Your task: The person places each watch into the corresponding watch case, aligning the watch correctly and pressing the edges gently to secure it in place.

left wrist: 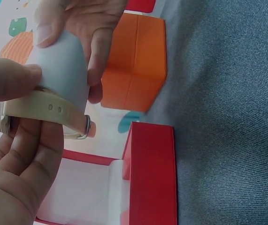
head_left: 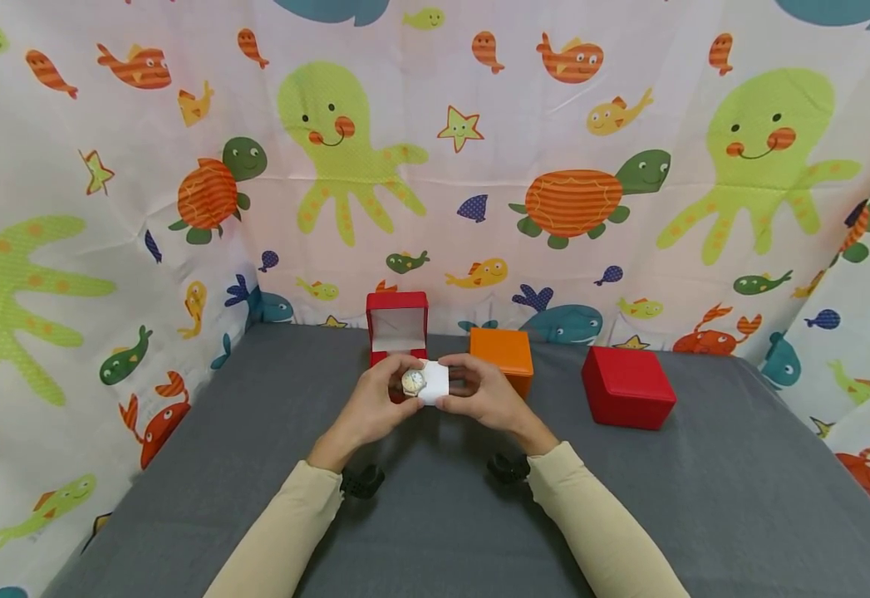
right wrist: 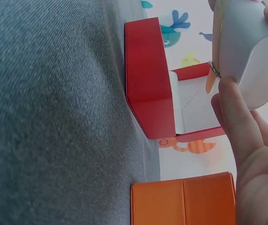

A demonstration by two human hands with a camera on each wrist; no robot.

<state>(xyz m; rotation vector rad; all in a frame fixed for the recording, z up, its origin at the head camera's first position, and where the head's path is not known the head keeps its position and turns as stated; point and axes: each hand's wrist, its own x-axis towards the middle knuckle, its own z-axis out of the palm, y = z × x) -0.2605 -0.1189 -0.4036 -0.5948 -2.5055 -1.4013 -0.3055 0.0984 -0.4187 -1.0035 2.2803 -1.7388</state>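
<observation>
Both hands hold a small white cushion [head_left: 435,383] with a wristwatch [head_left: 413,382] strapped round it, above the grey table. My left hand [head_left: 385,397] grips the watch end; its fingers curl on the beige strap [left wrist: 49,110]. My right hand [head_left: 477,390] pinches the cushion's other end [right wrist: 252,56]. Just behind the hands stands an open red box [head_left: 397,325] with a white lining [left wrist: 84,192], lid upright.
An orange closed box [head_left: 503,352] sits right of the open one, and a red closed box [head_left: 627,386] farther right. The grey cloth table [head_left: 435,515] is walled by a sea-animal printed curtain [head_left: 435,166] at the back and both sides.
</observation>
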